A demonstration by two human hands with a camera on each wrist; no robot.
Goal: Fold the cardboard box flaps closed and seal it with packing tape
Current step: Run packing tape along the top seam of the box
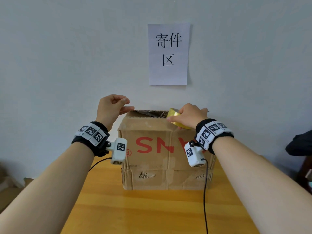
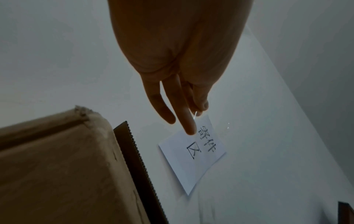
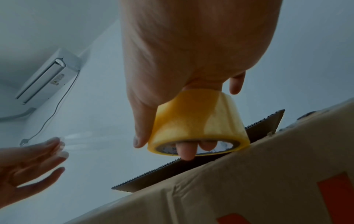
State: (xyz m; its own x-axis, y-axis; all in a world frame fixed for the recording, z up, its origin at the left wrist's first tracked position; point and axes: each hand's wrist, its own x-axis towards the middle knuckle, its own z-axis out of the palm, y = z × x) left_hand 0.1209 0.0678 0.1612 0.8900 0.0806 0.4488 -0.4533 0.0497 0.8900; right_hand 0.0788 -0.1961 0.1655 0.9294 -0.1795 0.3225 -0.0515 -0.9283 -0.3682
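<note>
A worn cardboard box (image 1: 152,132) with red letters stands on the wooden table (image 1: 152,210), close to the wall. Its top flaps are folded in, with a dark gap between them, and one corrugated flap edge (image 3: 172,171) sticks up a little. My right hand (image 1: 187,114) grips a yellow roll of packing tape (image 1: 173,114) at the box's top right edge, fingers through its core (image 3: 187,151). My left hand (image 1: 125,103) hovers above the top left corner. Its thumb and forefinger pinch the free end of a clear tape strip (image 2: 195,113) pulled out from the roll (image 3: 197,121).
A paper sign (image 1: 168,54) hangs on the wall right behind the box. Wrist-camera cables (image 1: 205,191) trail over the table in front of it. A dark object (image 1: 298,146) sits at the right edge, and loose cardboard (image 1: 10,188) lies low on the left.
</note>
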